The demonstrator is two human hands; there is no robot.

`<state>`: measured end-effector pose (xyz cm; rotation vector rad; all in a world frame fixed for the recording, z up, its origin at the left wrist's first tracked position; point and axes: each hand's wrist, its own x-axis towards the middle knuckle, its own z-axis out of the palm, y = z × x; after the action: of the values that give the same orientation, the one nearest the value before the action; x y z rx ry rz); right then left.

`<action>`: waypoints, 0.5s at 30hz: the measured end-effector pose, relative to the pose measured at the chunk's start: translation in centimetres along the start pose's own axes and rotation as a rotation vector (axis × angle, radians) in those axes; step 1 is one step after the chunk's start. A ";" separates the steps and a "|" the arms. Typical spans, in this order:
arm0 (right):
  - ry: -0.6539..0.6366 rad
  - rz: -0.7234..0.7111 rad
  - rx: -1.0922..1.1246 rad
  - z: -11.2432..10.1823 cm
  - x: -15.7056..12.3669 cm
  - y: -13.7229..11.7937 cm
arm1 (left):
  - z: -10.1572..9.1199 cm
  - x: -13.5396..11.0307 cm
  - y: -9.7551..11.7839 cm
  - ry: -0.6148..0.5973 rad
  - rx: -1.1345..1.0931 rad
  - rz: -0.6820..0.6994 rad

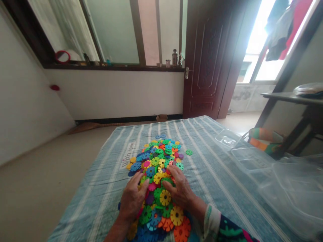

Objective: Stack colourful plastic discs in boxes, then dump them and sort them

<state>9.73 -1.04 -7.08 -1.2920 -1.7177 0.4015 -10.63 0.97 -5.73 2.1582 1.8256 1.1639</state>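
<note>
A long heap of plastic snowflake building discs in many colours lies on a blue striped cloth. My left hand rests against the heap's left side, thumb and fingers apart. On the right side, my right hand touches the discs with its thumb and fingers spread. Between the two hands, yellow, green and pink discs show. Neither hand has a disc gripped that I can see. One green disc lies apart, to the right of the heap.
Clear plastic boxes stand along the cloth's right edge. Beyond the far edge are a white wall and a dark red door. A dark table is at the right. Bottles and a red-rimmed mirror stand on the window sill.
</note>
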 end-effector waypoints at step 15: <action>0.101 0.104 -0.171 0.3 9.5 6.9 | -2.9 7.6 -3.6 0.041 -0.063 -0.382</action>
<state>13.24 10.18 -7.67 -1.5041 -1.6329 0.2487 -15.28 7.51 -1.84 1.6618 2.0653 1.1613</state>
